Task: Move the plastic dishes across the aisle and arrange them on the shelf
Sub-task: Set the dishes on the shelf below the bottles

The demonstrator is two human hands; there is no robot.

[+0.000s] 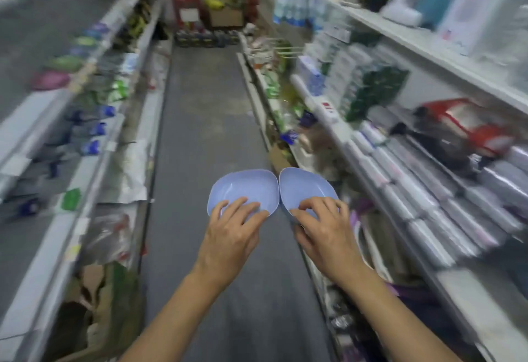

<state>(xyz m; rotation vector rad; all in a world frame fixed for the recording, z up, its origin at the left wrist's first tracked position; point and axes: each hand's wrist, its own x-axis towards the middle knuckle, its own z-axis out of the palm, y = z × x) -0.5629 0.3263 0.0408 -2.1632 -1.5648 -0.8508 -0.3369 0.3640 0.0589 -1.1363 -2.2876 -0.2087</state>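
Two blue plastic dishes, rims touching, are held over the aisle floor (211,121): left hand (231,233) grips the left dish (243,187), right hand (323,227) grips the right dish (303,187).

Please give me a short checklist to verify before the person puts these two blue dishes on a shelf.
1. Left hand grips the left dish: ok.
2. Right hand grips the right dish: ok.
3. Dishes level, open side up: ok.
4. Aisle floor ahead free of obstacles: ok.
5. Free spot on the target shelf: cannot tell, picture blurred.
6. Dishes apart: not ok, rims meet.
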